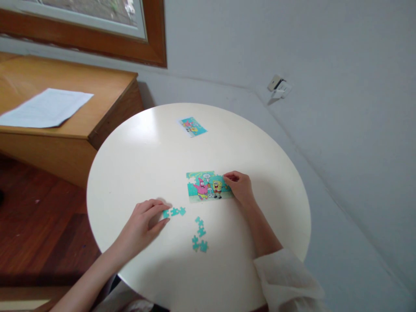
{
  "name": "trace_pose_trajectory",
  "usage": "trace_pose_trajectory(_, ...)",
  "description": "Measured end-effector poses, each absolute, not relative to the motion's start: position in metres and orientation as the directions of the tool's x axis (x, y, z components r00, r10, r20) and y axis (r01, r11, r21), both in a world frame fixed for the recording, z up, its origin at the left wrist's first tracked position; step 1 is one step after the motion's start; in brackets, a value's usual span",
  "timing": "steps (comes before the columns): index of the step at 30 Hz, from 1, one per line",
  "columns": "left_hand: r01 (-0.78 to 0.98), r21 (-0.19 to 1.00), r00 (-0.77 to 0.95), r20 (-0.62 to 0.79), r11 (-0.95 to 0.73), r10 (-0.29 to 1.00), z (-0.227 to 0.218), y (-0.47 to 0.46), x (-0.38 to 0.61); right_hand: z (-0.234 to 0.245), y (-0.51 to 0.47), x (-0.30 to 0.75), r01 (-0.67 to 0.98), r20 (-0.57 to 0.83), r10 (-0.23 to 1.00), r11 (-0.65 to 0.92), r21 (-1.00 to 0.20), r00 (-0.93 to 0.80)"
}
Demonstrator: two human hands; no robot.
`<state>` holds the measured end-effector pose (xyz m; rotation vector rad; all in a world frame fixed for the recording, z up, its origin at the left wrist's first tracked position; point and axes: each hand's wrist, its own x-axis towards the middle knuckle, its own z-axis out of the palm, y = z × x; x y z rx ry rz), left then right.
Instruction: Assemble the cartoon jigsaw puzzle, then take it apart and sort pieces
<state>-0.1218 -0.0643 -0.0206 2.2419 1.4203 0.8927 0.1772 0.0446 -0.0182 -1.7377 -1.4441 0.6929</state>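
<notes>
A partly assembled cartoon jigsaw puzzle (pixel 206 186) lies near the middle of the round white table (pixel 136 156). My right hand (pixel 239 187) rests at its right edge, fingers curled and pinched against the puzzle's corner. My left hand (pixel 144 223) lies on the table to the lower left, fingertips pinching a teal strip of joined pieces (pixel 174 212). More loose teal pieces (pixel 199 236) lie between my arms, untouched.
A small reference picture card (pixel 192 126) lies at the table's far side. A wooden desk (pixel 68 130) with a sheet of paper (pixel 45 108) stands to the left. A framed picture hangs above it. A wall socket (pixel 278 88) sits on the grey wall.
</notes>
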Motion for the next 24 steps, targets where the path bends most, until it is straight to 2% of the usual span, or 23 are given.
trace_pose_trajectory(4,0.685,0.581,0.302,0.323,-0.44,0.897,-0.0194,-0.0639,-0.1211,-0.019,0.0452,0.1773,0.561,0.075,0.973,-0.062,-0.826,0.218)
trace_pose_trajectory(10,0.688,0.579,0.3,0.321,-0.437,0.898,-0.0183,-0.0634,-0.1208,-0.0194,0.0464,0.1823,0.517,0.172,0.936,-0.011,-0.856,0.306)
trace_pose_trajectory(15,0.681,0.594,0.3,0.31,-0.43,0.902,-0.018,-0.0638,-0.121,-0.0208,0.0436,0.1823,0.587,0.243,0.952,0.089,-0.805,0.189)
trace_pose_trajectory(19,0.679,0.599,0.297,0.304,-0.424,0.905,-0.0191,-0.0638,-0.1214,-0.0229,0.041,0.1798,0.649,0.243,0.968,0.142,-0.748,0.069)
trace_pose_trajectory(24,0.679,0.601,0.296,0.302,-0.422,0.906,-0.0209,-0.0637,-0.1216,-0.0231,0.0399,0.1806,0.623,0.245,0.966,0.139,-0.77,0.087)
